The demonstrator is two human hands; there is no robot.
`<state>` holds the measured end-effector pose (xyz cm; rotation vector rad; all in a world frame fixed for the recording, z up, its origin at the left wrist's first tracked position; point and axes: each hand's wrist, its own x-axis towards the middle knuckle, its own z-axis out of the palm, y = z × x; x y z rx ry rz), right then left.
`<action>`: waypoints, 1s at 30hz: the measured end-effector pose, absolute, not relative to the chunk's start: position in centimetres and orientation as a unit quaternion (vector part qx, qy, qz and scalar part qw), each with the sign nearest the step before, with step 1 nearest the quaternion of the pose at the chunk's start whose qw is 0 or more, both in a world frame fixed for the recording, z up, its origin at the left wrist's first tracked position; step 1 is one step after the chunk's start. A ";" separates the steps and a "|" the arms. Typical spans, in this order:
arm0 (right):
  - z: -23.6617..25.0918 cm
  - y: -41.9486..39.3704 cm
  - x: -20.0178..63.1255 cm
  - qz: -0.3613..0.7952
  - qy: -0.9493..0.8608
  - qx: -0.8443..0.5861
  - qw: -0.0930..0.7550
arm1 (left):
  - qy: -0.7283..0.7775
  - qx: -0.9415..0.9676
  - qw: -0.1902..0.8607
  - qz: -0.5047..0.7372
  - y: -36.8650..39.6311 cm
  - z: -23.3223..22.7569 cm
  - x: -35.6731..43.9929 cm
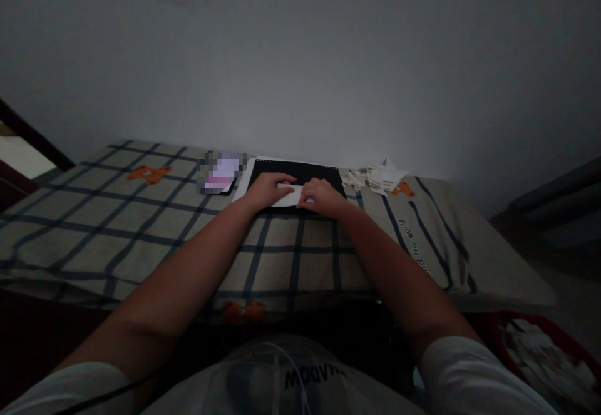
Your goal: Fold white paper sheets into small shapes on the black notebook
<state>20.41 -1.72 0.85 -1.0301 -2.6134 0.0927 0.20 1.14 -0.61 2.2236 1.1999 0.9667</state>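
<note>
Across the checked cloth [141,227] that covers the desk, your 2 hands meet on a small white paper [288,196], which lies on a black mat [300,174] near the wall. Your left hand [268,188] lies flat, fingers spread over the paper's left end; your right hand [322,196] curls over its right end, pressing rather than gripping. It looks like a fold being creased (the light is too dim to see the crease itself). A next pass would call for steady pressure along the edge while the other hand pins the sheet. To the right sits a pile of white paper pieces [375,177]; to the left, a blurred purple item [220,173].
</note>
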 end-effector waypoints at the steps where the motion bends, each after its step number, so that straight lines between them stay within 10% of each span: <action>1: 0.7 -1.6 20.6 0.052 -0.914 -0.364 0.173 | 0.430 0.803 0.219 0.349 1.1 -0.6 0.2; 30: 0.4 -0.6 21.7 0.103 -0.822 -0.451 0.333 | 0.369 0.799 0.303 0.365 0.7 0.0 0.1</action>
